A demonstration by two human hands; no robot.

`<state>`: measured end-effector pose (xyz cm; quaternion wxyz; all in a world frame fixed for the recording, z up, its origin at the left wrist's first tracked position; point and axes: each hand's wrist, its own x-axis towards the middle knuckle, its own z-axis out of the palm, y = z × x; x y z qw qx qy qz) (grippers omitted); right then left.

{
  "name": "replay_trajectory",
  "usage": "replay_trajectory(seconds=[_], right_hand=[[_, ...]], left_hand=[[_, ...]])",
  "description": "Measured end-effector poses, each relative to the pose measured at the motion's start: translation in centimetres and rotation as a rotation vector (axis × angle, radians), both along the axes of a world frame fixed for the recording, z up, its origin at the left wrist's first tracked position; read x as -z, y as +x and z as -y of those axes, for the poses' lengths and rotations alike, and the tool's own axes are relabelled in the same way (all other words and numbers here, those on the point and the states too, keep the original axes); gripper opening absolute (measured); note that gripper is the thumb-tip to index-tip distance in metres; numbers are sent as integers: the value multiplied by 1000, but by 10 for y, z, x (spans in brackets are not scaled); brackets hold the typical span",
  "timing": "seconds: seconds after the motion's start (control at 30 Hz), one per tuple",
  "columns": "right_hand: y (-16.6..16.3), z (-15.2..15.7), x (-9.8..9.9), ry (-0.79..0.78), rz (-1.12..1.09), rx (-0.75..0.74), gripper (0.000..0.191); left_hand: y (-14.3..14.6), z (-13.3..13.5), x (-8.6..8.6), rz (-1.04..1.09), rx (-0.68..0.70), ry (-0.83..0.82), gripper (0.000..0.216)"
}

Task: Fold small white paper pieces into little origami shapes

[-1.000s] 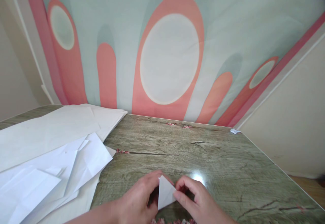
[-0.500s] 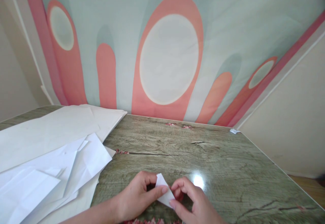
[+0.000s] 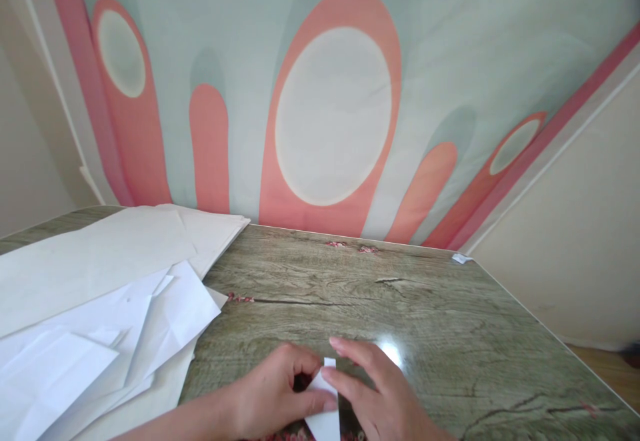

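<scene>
A small piece of folded white paper (image 3: 324, 421) stands near the table's front edge, narrowing to a short blunt tip at the top. My left hand (image 3: 275, 391) is closed on it from the left, thumb flat across its face and the other fingers behind. On the right side, my right hand (image 3: 377, 387) has two digits stretched out and apart. The lower one reaches over the paper's upper edge and seems to touch it, while the upper one is raised clear. The rest of the right hand's fingers are hidden.
Loose white paper pieces (image 3: 175, 314) lie in an untidy pile on larger white sheets (image 3: 100, 247) at the left of the wood-patterned table (image 3: 400, 321). A small white scrap (image 3: 461, 258) sits at the far right corner. Behind the table hangs a pink and green patterned backdrop (image 3: 240, 61).
The paper has turned more upright and sits slightly lower. My right hand has unpinched from its lower right corner and moved up, its fingers now spread beside the top.
</scene>
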<state>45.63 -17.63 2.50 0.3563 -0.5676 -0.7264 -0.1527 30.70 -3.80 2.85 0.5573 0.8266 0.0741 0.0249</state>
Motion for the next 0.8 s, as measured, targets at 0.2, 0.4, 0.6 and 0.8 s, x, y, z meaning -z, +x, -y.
replay_trajectory(seconds=[0.2, 0.4, 0.6, 0.8], right_hand=[[-1, -6, -4, 179, 275, -110, 17], [13, 0, 5, 58, 280, 30, 32], [17, -4, 17, -70, 310, 202, 32], [11, -8, 20, -96, 356, 204, 29]], left_hand=[[1, 2, 0, 51, 66, 128, 26], [-2, 4, -3, 152, -210, 173, 32], [0, 9, 0, 229, -269, 517, 29], [3, 4, 6, 219, -251, 756, 17]])
